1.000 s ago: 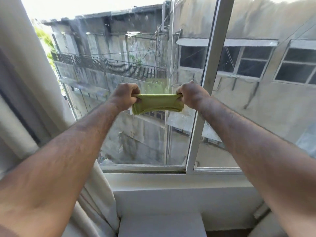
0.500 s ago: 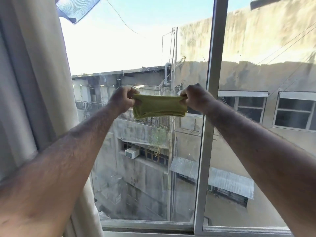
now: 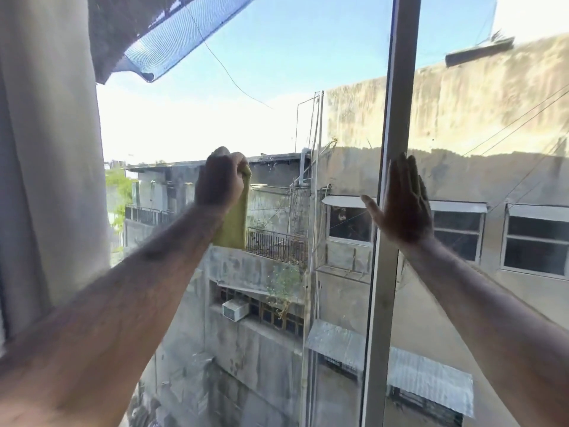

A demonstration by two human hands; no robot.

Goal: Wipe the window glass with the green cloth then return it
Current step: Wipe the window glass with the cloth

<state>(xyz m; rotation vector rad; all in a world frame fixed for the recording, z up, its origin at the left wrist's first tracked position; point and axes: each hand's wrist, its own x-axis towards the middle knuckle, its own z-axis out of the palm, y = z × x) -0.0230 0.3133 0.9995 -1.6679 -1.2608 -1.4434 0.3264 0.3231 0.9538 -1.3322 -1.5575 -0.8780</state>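
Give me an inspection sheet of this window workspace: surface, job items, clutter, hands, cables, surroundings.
Surface: window glass, left pane, looks streaky low down; upright window frame divides it from the right pane.
Job's things: green cloth hangs down from the closed left hand, in front of the left pane.
Clutter: nothing seen.
Hands: left hand fisted around the cloth's top; right hand open, fingers spread, palm toward the frame and right pane, holding nothing.
Cables: wire runs across the sky outside; none seen indoors.
Surroundings: curtain at the left edge; weathered concrete buildings outside; blue mesh awning at the top.
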